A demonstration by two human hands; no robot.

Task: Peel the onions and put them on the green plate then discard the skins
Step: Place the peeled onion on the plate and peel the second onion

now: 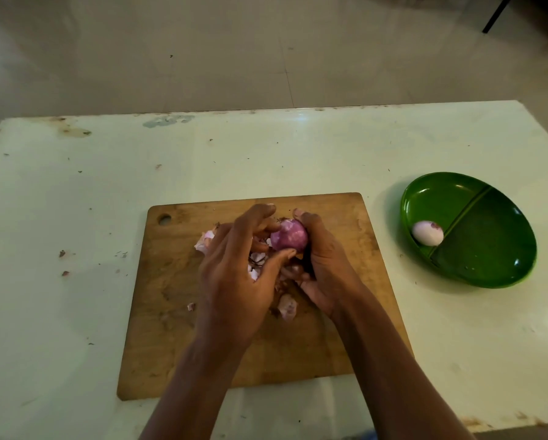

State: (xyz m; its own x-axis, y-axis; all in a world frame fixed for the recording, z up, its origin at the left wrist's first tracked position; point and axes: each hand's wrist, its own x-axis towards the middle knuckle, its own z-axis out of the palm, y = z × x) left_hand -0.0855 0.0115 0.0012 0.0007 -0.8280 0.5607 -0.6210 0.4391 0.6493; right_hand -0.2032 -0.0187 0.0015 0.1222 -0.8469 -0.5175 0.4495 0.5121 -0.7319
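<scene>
left hand [237, 274] and right hand [323, 268] gripping a round purple onion [289, 239] mid brown wooden cutting board [183, 328], oval green plate [488, 249] off right, near the pale bench [76, 201] edge

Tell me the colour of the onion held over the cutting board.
Purple-pink, with faint lighter streaks. The onion shows best in the head view.

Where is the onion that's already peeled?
In the head view, the peeled onion lies on the green plate, in its left compartment, right of the cutting board.
</scene>
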